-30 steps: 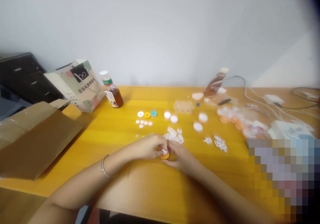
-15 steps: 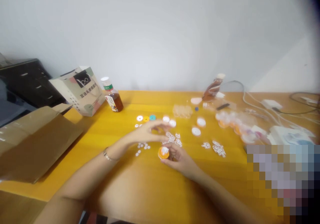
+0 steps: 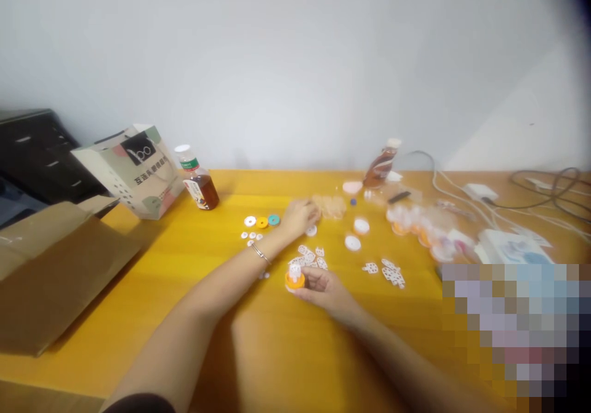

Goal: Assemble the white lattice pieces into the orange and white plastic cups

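Note:
My right hand [image 3: 325,290] is closed around a small orange round part [image 3: 294,279] with a white piece standing on top, held just above the yellow table [image 3: 258,339]. My left hand [image 3: 300,217], a bracelet on its wrist, reaches far across the table and rests over a white disc [image 3: 311,231], next to a cluster of clear cups [image 3: 330,205]. Its fingers are curled and blurred, and I cannot see what they touch. Several white lattice pieces [image 3: 310,256] lie between the two hands.
White, yellow and teal rings [image 3: 261,221] and tiny white discs lie left of my left hand. White discs [image 3: 353,242], more lattice pieces [image 3: 392,271], orange-white parts [image 3: 425,228], two bottles [image 3: 196,182], a paper bag [image 3: 133,170], a cardboard box [image 3: 55,265] and cables [image 3: 508,197] surround.
My left hand has left the orange part and stretched away to the white discs by the clear cups. My right hand keeps the orange part, now showing a white piece on top.

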Tool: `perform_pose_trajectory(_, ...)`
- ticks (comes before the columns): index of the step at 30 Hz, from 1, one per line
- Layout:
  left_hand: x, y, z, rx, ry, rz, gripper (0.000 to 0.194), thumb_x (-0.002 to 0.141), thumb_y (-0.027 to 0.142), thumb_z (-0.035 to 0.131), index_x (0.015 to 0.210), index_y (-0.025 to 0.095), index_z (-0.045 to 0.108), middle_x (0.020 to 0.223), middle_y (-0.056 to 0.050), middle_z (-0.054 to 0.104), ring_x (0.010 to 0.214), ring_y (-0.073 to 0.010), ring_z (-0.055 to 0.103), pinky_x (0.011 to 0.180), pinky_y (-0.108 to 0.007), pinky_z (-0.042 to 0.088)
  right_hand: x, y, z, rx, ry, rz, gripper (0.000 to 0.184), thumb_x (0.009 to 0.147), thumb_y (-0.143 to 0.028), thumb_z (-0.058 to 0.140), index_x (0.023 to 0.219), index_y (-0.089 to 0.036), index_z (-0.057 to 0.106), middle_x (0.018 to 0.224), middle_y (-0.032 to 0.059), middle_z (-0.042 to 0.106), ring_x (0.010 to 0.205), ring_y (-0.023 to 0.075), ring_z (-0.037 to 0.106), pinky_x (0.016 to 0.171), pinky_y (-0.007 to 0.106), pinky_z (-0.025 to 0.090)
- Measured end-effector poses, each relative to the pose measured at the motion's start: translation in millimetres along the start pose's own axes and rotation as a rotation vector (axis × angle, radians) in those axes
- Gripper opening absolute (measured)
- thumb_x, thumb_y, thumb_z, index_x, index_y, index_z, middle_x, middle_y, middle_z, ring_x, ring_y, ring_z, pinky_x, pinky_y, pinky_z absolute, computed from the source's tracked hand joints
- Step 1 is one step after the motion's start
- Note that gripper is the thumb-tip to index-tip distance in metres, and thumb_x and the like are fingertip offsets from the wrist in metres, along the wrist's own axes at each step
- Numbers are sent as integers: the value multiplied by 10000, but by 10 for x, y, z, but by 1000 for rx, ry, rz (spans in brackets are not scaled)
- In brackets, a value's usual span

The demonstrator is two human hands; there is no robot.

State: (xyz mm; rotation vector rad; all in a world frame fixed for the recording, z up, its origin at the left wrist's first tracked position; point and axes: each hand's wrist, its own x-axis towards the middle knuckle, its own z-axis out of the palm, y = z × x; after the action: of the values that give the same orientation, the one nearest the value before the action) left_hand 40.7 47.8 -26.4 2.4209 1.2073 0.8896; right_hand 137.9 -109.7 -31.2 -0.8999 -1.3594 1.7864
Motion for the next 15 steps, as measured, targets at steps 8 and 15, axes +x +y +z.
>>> perform_pose_trajectory(8,-156,207,-427,-212,138,-114,244,805,191,496,1043,137,503,1011,-87,577,890,-153,564,800,-294,436,6,-10,-37,2,54,21,300,639,-329,710,872,-157,630,710,5,632,593,95,538,602,236,433)
perform_pose_trajectory(15,-840,428,-1243,-477,-216,-44,311,785,271,553,1071,147,541,938,-71,602,853,-139,579,762,-281,467,30,-12,-40,20,83,43,328,643,-304,712,927,-162,629,665,-15,603,558,77,490,594,232,402)
